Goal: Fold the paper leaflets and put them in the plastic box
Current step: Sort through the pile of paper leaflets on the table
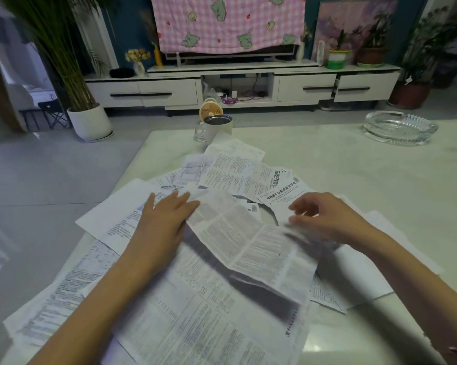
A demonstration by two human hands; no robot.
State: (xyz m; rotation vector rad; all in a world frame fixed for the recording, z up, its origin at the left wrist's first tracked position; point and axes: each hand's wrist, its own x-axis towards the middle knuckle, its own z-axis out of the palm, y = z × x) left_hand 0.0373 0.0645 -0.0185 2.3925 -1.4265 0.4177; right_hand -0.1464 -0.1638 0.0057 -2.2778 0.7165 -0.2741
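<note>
Several printed paper leaflets lie spread and overlapping on a pale marble table (380,180). One creased leaflet (248,241) sits on top in the middle, its left edge lifted off the pile. My left hand (166,214) lies flat with straight fingers at that leaflet's upper left corner. My right hand (324,217) has its fingers curled at the leaflet's upper right edge; it is blurred, and a firm pinch on the paper cannot be made out. A larger leaflet (195,312) lies underneath near me. No plastic box is in view.
A metal-lined cup (218,126) and a small orange fan (211,109) stand at the table's far edge. A glass ashtray (399,127) sits far right. Beyond are a white TV cabinet (235,88) and a potted plant (89,122) on the floor at left.
</note>
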